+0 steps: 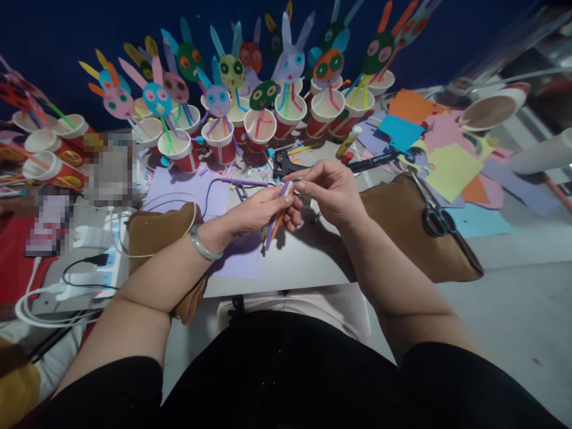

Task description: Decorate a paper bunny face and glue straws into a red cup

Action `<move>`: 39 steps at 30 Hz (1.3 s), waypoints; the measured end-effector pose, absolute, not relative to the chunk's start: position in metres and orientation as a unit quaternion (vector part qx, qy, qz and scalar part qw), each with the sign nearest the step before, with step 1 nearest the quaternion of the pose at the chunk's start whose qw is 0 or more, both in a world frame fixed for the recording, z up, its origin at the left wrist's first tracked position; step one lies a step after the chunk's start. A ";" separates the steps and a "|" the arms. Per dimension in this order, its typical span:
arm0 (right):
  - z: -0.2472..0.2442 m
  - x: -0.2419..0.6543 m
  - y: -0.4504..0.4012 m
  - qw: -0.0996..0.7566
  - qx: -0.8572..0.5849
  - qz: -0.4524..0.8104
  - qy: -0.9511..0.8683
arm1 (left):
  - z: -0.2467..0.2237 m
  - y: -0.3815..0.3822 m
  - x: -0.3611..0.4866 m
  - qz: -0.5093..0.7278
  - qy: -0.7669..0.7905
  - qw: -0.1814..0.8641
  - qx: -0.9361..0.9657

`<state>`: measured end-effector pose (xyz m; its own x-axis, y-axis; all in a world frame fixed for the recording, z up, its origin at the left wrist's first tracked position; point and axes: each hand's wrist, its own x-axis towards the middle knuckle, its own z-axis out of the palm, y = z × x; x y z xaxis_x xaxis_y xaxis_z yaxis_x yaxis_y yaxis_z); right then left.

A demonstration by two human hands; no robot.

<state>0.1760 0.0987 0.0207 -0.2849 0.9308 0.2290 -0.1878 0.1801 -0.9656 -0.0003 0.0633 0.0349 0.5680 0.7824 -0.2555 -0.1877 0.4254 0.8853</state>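
the left hand (263, 210) grips purple and orange strips (270, 232) while the right hand (334, 189) pinches their tops.

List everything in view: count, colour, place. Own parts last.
Tabletop: one, pale grey, centre
Thin strips: at least three, purple, white, orange, held at centre
Paper cups: over a dozen, red and white, back and left
Animal faces: over a dozen, mixed colours, above cups
Glue gun: one, black, back centre
Pads: two, brown, left and right
Scissors: one pair, dark-handled, on right pad
Paper pieces: many, mixed colours, right
Lilac paper: count unclear, left of centre
Power strip: one, white, left
Phone: one, blurred, left
Bangle: one, pale, left wrist
Left hand: one, bare, gripping strips
Right hand: one, bare, at strips' upper end
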 end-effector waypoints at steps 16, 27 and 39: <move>0.020 0.175 0.099 0.478 -0.393 0.521 -0.587 | 0.041 0.060 0.006 0.258 0.421 0.748 0.443; 0.020 0.175 0.100 0.470 -0.402 0.522 -0.587 | 0.044 0.058 0.009 0.277 0.453 0.706 0.468; 0.021 0.176 0.098 0.465 -0.366 0.539 -0.599 | 0.045 0.054 0.008 0.267 0.400 0.754 0.447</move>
